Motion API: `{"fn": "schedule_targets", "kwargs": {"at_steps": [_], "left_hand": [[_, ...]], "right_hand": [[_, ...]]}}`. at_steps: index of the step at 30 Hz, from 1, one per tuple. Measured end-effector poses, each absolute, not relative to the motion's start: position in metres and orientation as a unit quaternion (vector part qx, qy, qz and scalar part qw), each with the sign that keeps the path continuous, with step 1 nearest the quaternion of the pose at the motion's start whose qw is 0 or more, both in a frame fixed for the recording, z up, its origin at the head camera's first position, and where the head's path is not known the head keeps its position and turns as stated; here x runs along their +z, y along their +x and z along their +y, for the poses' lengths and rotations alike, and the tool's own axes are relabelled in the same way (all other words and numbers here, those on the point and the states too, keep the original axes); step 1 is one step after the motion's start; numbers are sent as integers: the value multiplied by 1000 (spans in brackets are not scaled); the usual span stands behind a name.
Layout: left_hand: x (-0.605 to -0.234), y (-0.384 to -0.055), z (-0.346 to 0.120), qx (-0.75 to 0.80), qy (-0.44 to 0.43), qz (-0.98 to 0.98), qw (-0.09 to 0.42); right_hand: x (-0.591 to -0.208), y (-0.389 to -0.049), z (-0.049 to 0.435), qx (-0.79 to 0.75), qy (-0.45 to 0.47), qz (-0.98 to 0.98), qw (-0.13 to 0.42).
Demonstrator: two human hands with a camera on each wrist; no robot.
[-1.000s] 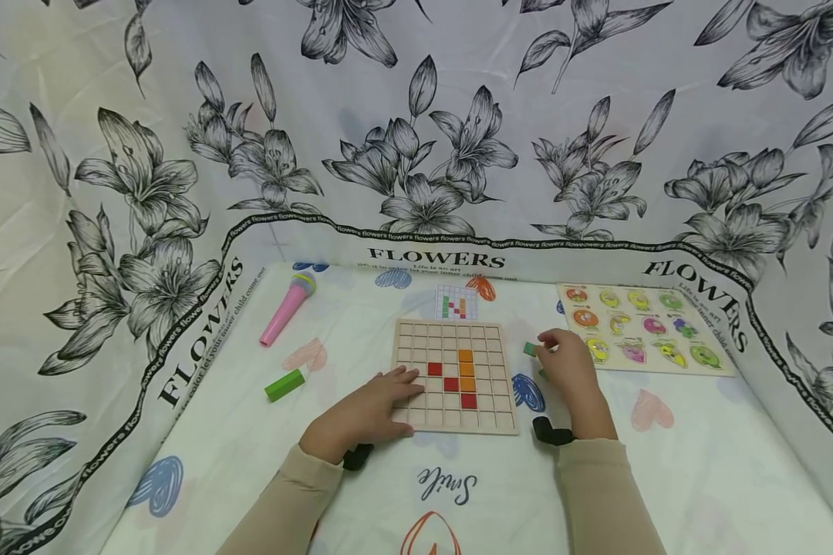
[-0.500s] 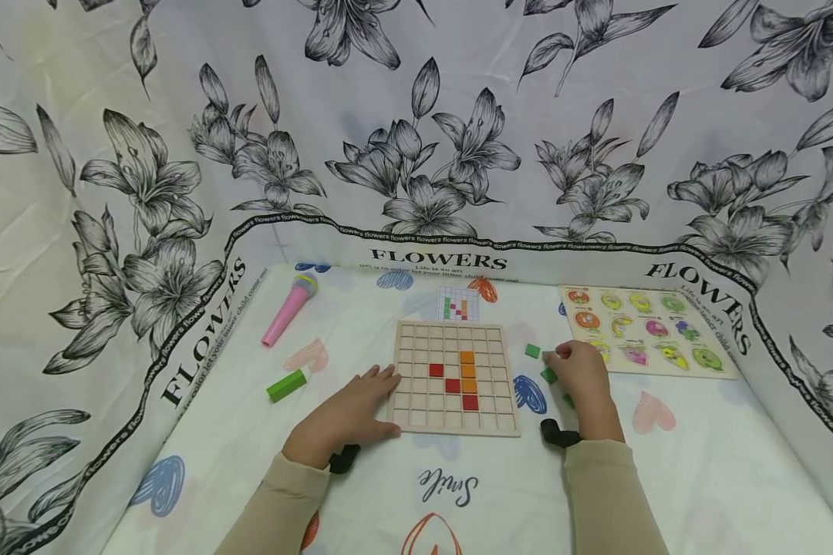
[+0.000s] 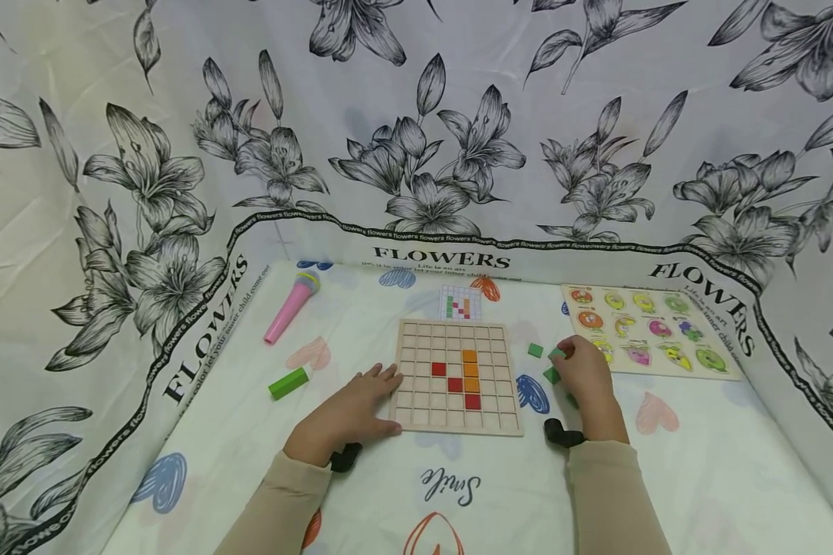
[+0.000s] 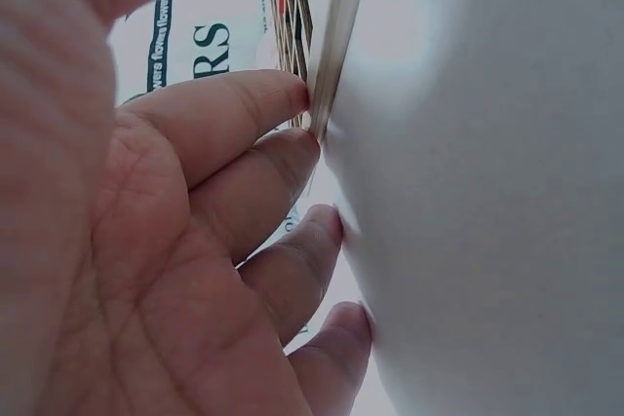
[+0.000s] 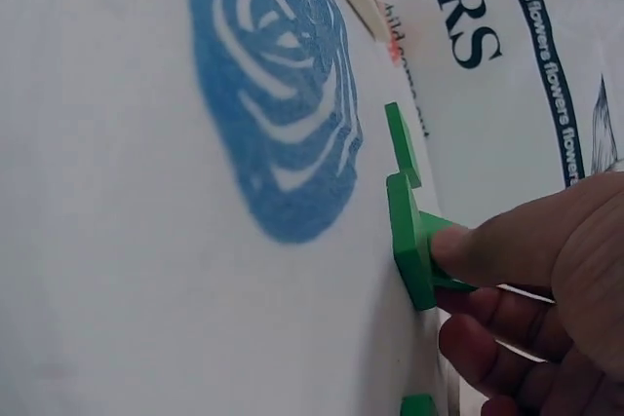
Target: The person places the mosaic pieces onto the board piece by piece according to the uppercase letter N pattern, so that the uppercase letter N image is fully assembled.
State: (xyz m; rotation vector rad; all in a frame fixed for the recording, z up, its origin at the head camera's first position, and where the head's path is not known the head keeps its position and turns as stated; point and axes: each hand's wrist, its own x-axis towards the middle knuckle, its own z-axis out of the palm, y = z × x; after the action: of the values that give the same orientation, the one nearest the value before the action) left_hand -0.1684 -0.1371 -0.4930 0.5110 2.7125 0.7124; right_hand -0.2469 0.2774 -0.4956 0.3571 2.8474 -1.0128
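In the head view a wooden grid board (image 3: 416, 416) lies in the middle, with red square tiles (image 3: 439, 369) and orange square tiles (image 3: 470, 370) in some cells. My left hand (image 3: 347, 412) rests flat at the board's left edge, its fingertips touching the rim in the left wrist view. To the right of the board, my right hand (image 3: 586, 378) pinches a green square tile (image 3: 557, 353) between thumb and fingers. Other green tiles lie close by: one loose green tile (image 3: 535, 350) to its left and another green tile (image 5: 409, 245) just in front of the thumb.
A small pattern card (image 3: 460, 304) lies behind the board. A fruit picture board (image 3: 628, 370) is at the right. On the left are a pink toy microphone (image 3: 290, 307) and a bright green block (image 3: 288, 383). Flowered cloth (image 3: 430, 169) hangs around the table.
My left hand has drawn back from the board's cells to its left edge. The right hand has shifted rightward, off the leftmost green tile and onto another.
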Motion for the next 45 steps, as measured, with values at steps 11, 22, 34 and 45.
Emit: {"fn": "schedule_targets", "kwargs": {"at_steps": [11,22,34,45], "left_hand": [[-490,-169,-137,247,167,942,153],[-491,-169,-133,251,184,939,145],[-491,-170,-134,246,184,941,142],[-491,-169,-137,248,187,940,143]], "right_hand": [[-465,-245,177,-383,-39,923,-17],[-476,-268,89,-315,-151,934,75],[-483,-271,80,-270,-139,949,79],[-485,-267,77,-262,-155,948,92]]}}
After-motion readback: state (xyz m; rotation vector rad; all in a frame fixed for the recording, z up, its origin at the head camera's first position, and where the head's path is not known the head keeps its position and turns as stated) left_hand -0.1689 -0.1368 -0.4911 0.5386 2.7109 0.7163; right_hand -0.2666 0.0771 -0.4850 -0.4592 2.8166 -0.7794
